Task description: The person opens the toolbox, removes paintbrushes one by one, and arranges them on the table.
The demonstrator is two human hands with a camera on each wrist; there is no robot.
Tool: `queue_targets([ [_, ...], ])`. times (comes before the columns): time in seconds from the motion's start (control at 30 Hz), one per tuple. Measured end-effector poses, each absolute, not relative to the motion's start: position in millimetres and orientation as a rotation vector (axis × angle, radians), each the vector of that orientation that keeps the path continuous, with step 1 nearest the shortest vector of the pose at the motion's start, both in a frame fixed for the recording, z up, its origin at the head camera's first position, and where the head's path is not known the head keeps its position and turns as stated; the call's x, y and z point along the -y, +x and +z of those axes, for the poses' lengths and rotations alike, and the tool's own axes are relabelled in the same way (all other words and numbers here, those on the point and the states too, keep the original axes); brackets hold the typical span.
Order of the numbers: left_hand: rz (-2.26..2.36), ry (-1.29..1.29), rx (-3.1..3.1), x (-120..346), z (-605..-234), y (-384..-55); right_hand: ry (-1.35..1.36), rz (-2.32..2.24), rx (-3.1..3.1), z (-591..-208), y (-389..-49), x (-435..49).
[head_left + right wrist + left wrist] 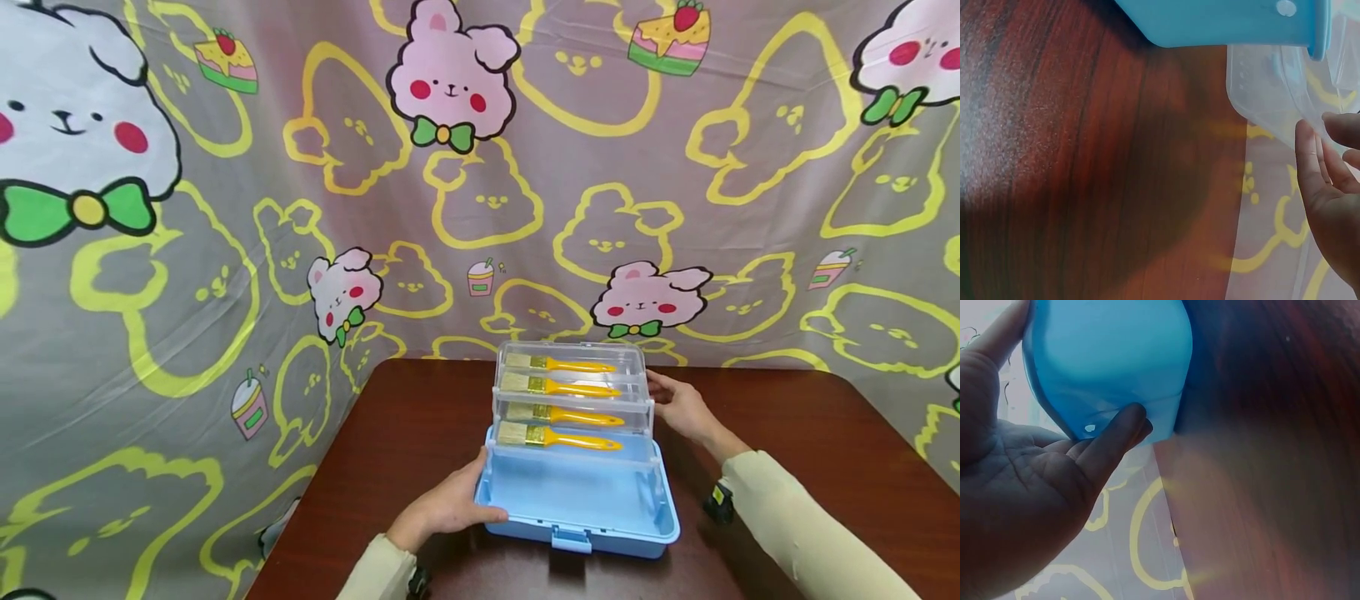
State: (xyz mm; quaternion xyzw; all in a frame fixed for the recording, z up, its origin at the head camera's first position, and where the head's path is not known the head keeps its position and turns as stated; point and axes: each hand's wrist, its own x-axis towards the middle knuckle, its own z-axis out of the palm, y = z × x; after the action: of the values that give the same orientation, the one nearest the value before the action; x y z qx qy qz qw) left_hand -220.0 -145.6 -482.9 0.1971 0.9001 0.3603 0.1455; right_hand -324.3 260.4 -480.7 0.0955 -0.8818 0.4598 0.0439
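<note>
A light-blue toolbox [577,492] stands unfolded on the table in the head view, its clear lid [570,347] and clear tiered trays [637,408] raised at the back. Several paintbrushes [573,439] with yellow handles and pale bristles lie in rows across the trays. My left hand [453,500] grips the box's left end, thumb at the front corner; in the left wrist view its fingers [1116,440] lie against the blue end wall. On the other side, my right hand [684,410] pinches the clear plastic edge between thumb and fingertips [1305,134], behind the blue base.
A dark reddish-brown wooden table [787,467] carries the box. Behind and to the left hangs a grey patterned cloth [465,242] with cartoon animals, close to the table's back edge. A blue latch [572,539] sits at the box's front.
</note>
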Motion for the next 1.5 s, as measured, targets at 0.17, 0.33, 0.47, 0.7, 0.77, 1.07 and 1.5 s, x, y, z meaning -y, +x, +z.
queue_targets([
  [0.17, 1.045, 0.573, -2.593, 145.2, -483.1, -218.4, 0.328, 1.41, 2.696, -482.3, -323.7, -259.8],
  [0.33, 1.03, 0.567, -2.58, 144.5, -481.1, -215.5, 0.314, 1.41, 2.733, -486.4, -323.0, -260.2],
  [0.47, 1.037, 0.576, -2.575, 143.5, -478.5, -213.5, 0.297, 1.447, 2.76, -490.4, -322.2, -261.5],
  [0.7, 1.043, 0.593, -2.583, 142.7, -478.2, -213.6, 0.289, 1.43, 2.808, -495.1, -318.6, -261.7],
  [0.77, 1.042, 0.592, -2.582, 142.5, -478.3, -213.5, 0.289, 1.423, 2.815, -495.9, -317.6, -261.7],
  [1.07, 1.05, 0.576, -2.577, 142.7, -478.8, -213.9, 0.271, 1.457, 2.824, -498.7, -318.0, -261.0],
  [1.5, 1.126, 0.611, -2.511, 144.0, -481.3, -220.6, 0.201, 1.344, 2.821, -492.9, -306.9, -260.7],
])
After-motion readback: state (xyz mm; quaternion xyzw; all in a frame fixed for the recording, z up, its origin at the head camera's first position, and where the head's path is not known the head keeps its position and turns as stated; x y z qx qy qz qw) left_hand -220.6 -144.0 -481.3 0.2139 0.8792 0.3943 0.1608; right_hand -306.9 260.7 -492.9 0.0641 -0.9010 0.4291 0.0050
